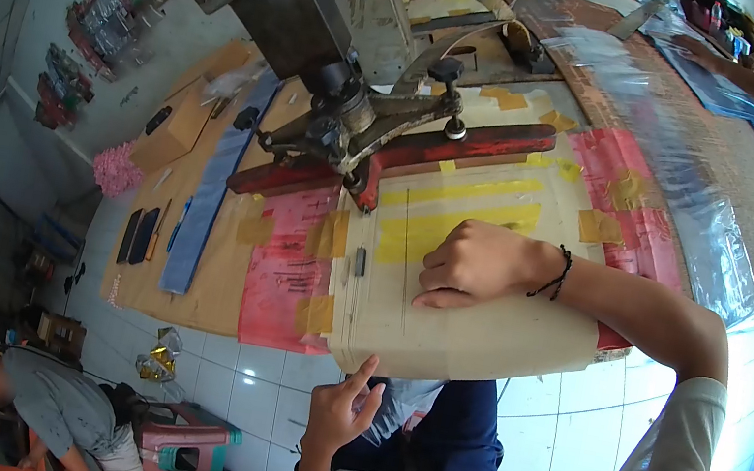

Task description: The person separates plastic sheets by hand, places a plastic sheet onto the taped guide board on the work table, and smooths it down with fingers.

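A cream board (468, 346) with yellow tape strips and dark lines lies in front of me on the workbench. My right hand (479, 268) rests on it, fingers curled; whether anything is inside them is hidden. Near the board's front-left corner is my left hand (343, 411), its index finger stretched towards the edge and its thumb apart. It holds nothing that I can see. A small dark block (361, 262) sits on the board's left side. Over the board's far side stands a press head (344, 105) with a long red bar (502, 142) beneath it.
Pink sheets (290, 266) taped down flank the board. Leftward lie a blue plastic strip (216, 199), phones (142, 236) and a cardboard box (180, 128). Clear plastic film (695, 239) covers the right bench, where another person's arm (747, 83) reaches in. Another person (64, 408) sits at lower left.
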Available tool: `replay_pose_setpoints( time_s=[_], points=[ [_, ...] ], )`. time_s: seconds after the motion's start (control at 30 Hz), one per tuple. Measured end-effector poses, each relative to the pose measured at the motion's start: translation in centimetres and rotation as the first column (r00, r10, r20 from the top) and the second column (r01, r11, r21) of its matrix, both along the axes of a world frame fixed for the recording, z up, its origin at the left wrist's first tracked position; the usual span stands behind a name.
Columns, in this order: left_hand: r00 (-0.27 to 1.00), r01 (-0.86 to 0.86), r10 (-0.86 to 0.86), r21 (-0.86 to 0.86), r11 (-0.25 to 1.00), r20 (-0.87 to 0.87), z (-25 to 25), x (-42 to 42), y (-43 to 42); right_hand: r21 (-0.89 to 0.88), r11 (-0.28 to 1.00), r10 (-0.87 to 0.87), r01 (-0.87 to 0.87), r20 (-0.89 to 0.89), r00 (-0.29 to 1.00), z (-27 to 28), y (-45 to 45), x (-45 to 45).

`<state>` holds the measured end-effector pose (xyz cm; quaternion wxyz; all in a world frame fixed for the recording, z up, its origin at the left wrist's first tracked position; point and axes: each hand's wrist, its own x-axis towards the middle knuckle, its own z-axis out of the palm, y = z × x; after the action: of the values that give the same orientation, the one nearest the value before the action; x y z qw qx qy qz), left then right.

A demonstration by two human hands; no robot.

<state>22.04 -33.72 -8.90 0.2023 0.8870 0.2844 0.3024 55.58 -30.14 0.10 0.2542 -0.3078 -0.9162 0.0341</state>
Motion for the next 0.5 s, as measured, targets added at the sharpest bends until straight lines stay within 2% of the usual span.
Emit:
replay_pose_setpoints(
  time_s=[0.5],
  points=[
    [1.0, -0.024, 0.023, -0.106, 0.994, -0.01, 1.0, 0.39, -0.09, -0.091, 0.994, -0.054, 0.057, 0.032, 0.998, 0.65, -0.44, -0.14]
  ],
)
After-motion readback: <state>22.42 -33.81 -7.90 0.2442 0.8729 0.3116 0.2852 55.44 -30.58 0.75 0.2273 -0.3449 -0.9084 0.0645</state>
